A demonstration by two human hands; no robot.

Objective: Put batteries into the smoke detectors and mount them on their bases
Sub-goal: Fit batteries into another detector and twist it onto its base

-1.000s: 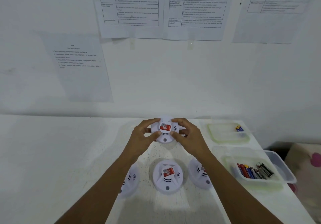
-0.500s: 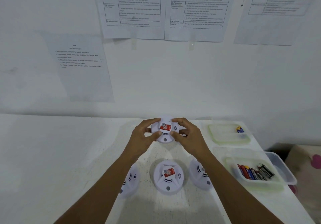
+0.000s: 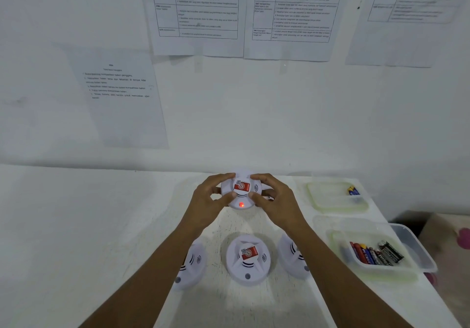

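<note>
Four white smoke detectors lie within a person's reach on a white table (image 3: 76, 226) set against a wall hung with printed sheets (image 3: 119, 93). At the left, the left detector (image 3: 194, 261) lies on the tabletop, partly covered by the left forearm. The left hand (image 3: 207, 201) curls fingers and thumb round the left edge of the held detector (image 3: 241, 189), which is at the middle of the table toward the wall; whether it rests on the surface or is lifted cannot be told. A red sticker marks its face, and a small light (image 3: 241, 204) on its near edge glows red. Nearer the person, between the forearms, the middle detector (image 3: 248, 261) lies flat with the same red sticker. The right hand (image 3: 278, 200) clasps the right edge of the held detector in the same way, thumb on its face. Under the right forearm the right detector (image 3: 292, 256) lies partly hidden. At the table's right edge a shallow clear tray (image 3: 333, 200) holds a blue and yellow battery (image 3: 353, 190), and nearer, a clear tub (image 3: 417, 248) holds a row of batteries (image 3: 373, 252)
</note>
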